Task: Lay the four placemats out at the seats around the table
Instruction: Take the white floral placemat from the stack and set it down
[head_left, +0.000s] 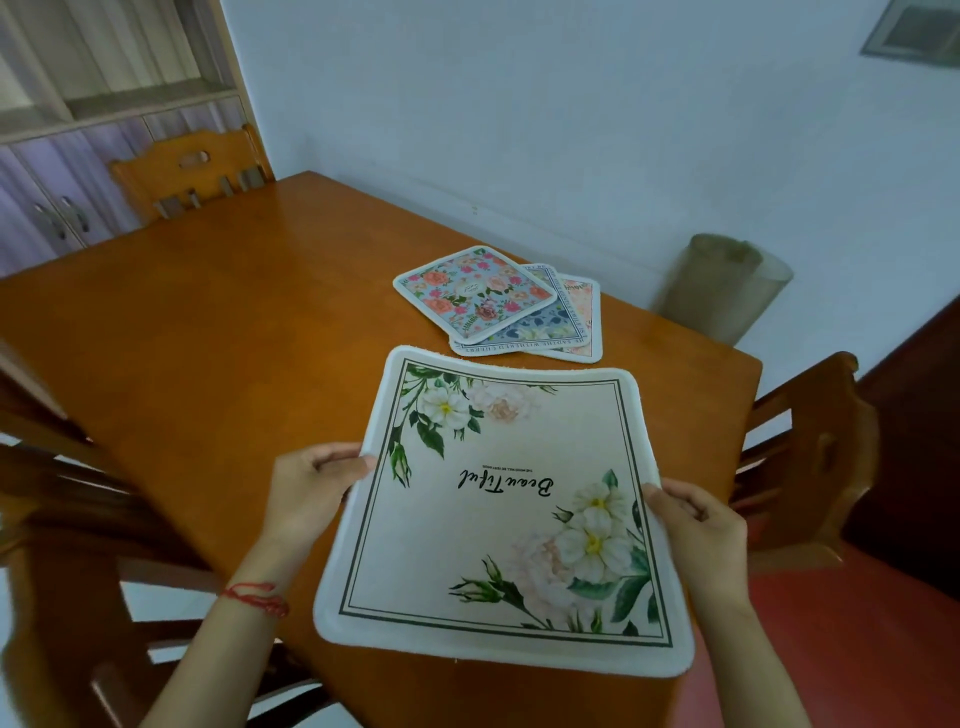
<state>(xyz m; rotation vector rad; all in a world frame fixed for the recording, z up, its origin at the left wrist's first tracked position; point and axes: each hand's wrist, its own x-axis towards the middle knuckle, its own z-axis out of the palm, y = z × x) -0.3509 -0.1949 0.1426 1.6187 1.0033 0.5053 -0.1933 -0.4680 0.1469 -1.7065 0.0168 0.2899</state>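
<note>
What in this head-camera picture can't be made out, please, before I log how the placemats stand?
- Two lower mats in the stack: the floral top mat covers most of their patterns.
- Table corner under the cream placemat: hidden, so whether the mat rests on it or is lifted is unclear.
- Fingers of the left hand and right hand: partly behind the mat's edges.
- Small print above "Beautiful": too small.

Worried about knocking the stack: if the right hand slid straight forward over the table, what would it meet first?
Probably bare table; the stack of three placemats lies left of the right hand. Depth is uncertain.
</note>
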